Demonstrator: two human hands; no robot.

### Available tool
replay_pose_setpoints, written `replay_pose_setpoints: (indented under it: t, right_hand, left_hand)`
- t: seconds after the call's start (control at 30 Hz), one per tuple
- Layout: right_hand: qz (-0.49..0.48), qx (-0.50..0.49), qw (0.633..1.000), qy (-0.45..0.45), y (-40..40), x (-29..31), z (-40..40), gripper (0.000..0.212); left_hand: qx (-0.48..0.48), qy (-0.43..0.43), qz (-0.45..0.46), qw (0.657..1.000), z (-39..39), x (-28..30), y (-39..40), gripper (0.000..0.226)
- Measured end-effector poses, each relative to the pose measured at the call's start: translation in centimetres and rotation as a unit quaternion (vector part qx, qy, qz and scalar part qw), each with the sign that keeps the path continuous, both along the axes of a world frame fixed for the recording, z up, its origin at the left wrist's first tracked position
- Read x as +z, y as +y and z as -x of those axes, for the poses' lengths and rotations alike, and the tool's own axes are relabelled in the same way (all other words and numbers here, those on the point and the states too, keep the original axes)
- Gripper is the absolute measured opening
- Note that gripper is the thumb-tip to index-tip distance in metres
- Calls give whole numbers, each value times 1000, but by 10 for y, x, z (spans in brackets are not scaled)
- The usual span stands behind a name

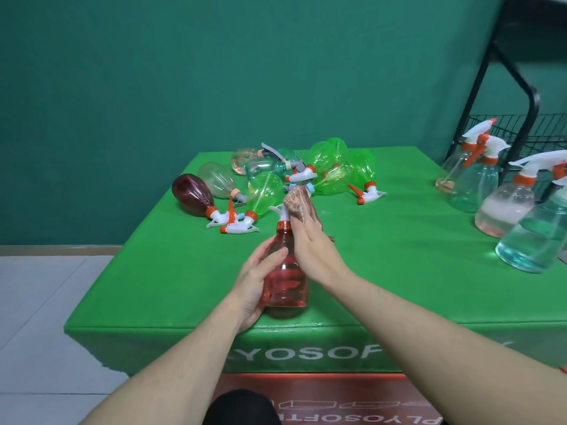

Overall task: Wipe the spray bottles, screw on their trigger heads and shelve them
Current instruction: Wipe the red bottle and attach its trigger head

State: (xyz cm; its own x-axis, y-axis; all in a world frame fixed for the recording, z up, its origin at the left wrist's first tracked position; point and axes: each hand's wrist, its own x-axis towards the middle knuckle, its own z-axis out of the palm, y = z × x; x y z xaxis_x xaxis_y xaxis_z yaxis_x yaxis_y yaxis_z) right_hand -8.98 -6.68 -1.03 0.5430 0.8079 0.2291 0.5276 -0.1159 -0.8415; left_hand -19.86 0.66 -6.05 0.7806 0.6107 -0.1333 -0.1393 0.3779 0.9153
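Note:
A red translucent spray bottle (pixel 287 280) stands upright near the table's front edge, with a red collar and white trigger head (pixel 280 211) on top. My left hand (pixel 257 280) grips the bottle's body from the left. My right hand (pixel 310 240) holds a brown patterned cloth (pixel 299 204) against the trigger head and neck. A pile of green, clear and dark red spray bottles (pixel 325 170) lies on its side further back on the table.
The table has a green cover (pixel 399 256). Several upright clear bottles (pixel 506 207) with white and orange heads stand at the right edge. A black wire shelf rack (pixel 521 130) rises behind them. Pale floor tiles lie to the left.

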Motion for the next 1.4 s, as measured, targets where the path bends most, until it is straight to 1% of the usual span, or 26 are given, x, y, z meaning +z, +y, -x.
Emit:
replay_pose_setpoints:
  t: [0.07,0.2,0.27,0.33,0.4,0.53,0.6,0.7,0.77,0.87,1.0,1.07,1.23,1.33,1.4]
  right_hand:
    - [19,22,1000,-5,2,1,1,45]
    - [37,83,994,-68,1,2,3,50]
    - [40,97,990,-97,0,0,-2,52]
    - [53,108,981,-151,-1,-3,-7,53]
    - [57,96,978,-175,2,-4,-10,55]
    - [54,31,992,-110,11,-5,-16,63]
    - [69,21,994,-83,12,-5,-20,66]
    - [78,55,990,-105,9,-5,-23,58]
    - [78,92,984,-130,9,-2,-21,56]
    - [108,130,973,-156,9,3,-18,54]
    - [118,157,962,-190,3,8,-20,54]
    - [123,152,961,-197,0,6,-25,54]
    - [95,111,982,-117,4,-7,-27,58]
    - [80,92,988,-91,5,-20,-26,61]
    - [95,82,989,-75,-3,-25,-28,58]
  left_hand:
    - [6,-2,7,1000,1,0,0,53]
    - [10,-10,17,1000,1,-1,1,54]
    - [11,-12,17,1000,1,-2,1,53]
    - [10,-10,16,1000,0,-2,2,52]
    - [9,-6,10,1000,0,-1,1,52]
    - [5,6,3,1000,1,-1,0,58]
    - [1,9,3,1000,1,0,1,59]
    - [-1,4,7,1000,1,0,1,57]
    - [-4,0,6,1000,1,1,1,55]
    - [-1,2,6,1000,0,-1,2,55]
    - [1,7,9,1000,0,-1,3,56]
    - [-4,11,9,1000,1,-2,4,56]
    - [-2,9,14,1000,2,-3,5,66]
    - [3,2,19,1000,2,-4,5,57]
    - [8,4,26,1000,2,-4,5,55]
